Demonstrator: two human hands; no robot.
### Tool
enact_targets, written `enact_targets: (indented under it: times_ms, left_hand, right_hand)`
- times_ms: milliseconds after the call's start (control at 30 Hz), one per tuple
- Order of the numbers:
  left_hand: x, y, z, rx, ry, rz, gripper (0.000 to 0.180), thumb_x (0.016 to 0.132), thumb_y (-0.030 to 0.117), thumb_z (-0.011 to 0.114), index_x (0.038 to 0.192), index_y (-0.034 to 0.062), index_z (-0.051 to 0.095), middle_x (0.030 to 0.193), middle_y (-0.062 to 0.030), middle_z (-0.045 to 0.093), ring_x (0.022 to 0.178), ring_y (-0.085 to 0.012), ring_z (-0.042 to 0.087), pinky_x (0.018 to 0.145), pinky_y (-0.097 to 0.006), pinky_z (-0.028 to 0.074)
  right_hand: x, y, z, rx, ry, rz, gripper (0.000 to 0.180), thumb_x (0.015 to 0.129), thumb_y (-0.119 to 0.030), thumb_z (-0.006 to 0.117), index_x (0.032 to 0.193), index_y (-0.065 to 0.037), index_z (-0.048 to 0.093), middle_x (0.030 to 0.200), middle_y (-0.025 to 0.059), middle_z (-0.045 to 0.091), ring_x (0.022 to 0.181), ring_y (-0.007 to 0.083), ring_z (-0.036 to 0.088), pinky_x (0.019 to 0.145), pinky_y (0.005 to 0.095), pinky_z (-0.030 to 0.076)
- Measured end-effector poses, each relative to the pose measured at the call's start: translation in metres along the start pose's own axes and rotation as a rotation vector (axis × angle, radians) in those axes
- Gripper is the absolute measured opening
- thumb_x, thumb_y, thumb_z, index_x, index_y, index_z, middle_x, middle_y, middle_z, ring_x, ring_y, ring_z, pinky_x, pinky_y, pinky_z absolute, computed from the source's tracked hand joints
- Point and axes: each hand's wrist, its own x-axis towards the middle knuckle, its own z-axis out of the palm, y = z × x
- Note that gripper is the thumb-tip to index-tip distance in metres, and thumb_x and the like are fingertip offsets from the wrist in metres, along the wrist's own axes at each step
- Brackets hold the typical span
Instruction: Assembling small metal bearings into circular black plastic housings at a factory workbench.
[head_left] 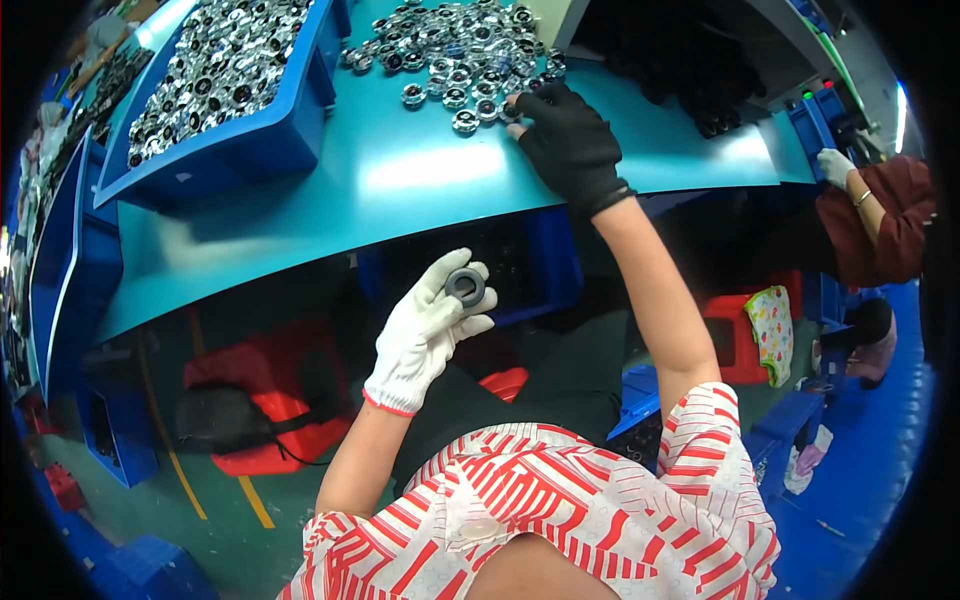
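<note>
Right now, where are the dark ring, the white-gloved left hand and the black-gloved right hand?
dark ring (465, 287), head view, on its upper rim.
left hand (425, 335), head view, middle of the white glove's palm.
right hand (568, 140), head view, back of the black glove.

We counted two gloved hands, one white (425, 330) and one black (568, 140), one dark ring (465, 287), and shiny parts (455, 50) too many to count.

- Teal, smooth-topped workbench (400, 190), front edge curved.
- Heap of small shiny round metal parts (455, 45), lying loose on it.
- Blue plastic bin (270, 140) of similar parts, at left.
</note>
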Motion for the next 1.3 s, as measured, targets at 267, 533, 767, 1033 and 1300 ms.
enact_targets:
  times_ms: [267, 533, 767, 1033, 1300]
  left_hand:
    - [-0.005, 0.007, 0.006, 0.013, 0.038, 0.059, 0.058, 0.086, 0.003, 0.063, 0.137, 0.0005, 0.036, 0.124, -0.0156, 0.053, 0.107, -0.0286, 0.061, 0.083, -0.037, 0.058]
    - [-0.01, 0.003, 0.011, 0.088, 0.06, 0.047, 0.058, 0.087, 0.003, 0.061, 0.138, 0.0001, 0.034, 0.123, -0.017, 0.053, 0.105, -0.0277, 0.062, 0.083, -0.036, 0.058]
    - [-0.011, -0.003, 0.013, 0.108, 0.079, 0.036, 0.059, 0.087, 0.005, 0.061, 0.138, -0.002, 0.033, 0.123, -0.0175, 0.052, 0.106, -0.028, 0.061, 0.084, -0.036, 0.058]
    - [-0.009, -0.006, 0.011, 0.079, 0.085, 0.048, 0.057, 0.087, 0.007, 0.062, 0.136, -0.0038, 0.035, 0.121, -0.018, 0.052, 0.104, -0.0274, 0.061, 0.083, -0.036, 0.058]
    - [-0.011, 0.0, 0.0, -0.135, -0.066, -0.012, 0.056, 0.087, 0.009, 0.063, 0.136, -0.0007, 0.038, 0.112, -0.013, 0.054, 0.094, -0.0245, 0.063, 0.074, -0.031, 0.059]
  right_hand:
    - [-0.004, 0.001, 0.003, 0.305, 0.03, 0.098, 0.027, 0.086, -0.027, 0.062, 0.106, -0.01, 0.064, 0.093, 0.012, 0.067, 0.077, 0.0276, 0.066, 0.068, 0.0371, 0.051]
    - [-0.026, 0.008, -0.014, 0.063, -0.143, 0.195, 0.024, 0.089, -0.032, 0.057, 0.101, -0.013, 0.068, 0.092, 0.0097, 0.065, 0.078, 0.0267, 0.064, 0.07, 0.0364, 0.051]
    - [-0.031, 0.004, -0.02, 0.024, -0.125, 0.082, 0.025, 0.09, -0.034, 0.057, 0.101, -0.015, 0.068, 0.093, 0.0118, 0.064, 0.08, 0.0278, 0.064, 0.07, 0.0369, 0.051]
    - [-0.031, -0.001, -0.012, 0.07, -0.06, 0.006, 0.023, 0.087, -0.031, 0.061, 0.101, -0.014, 0.069, 0.095, 0.0112, 0.064, 0.083, 0.0273, 0.063, 0.072, 0.0373, 0.051]
    - [-0.03, -0.001, -0.017, 0.086, -0.132, -0.051, 0.022, 0.086, -0.025, 0.063, 0.103, -0.013, 0.068, 0.099, 0.0105, 0.065, 0.084, 0.0271, 0.063, 0.074, 0.0368, 0.051]
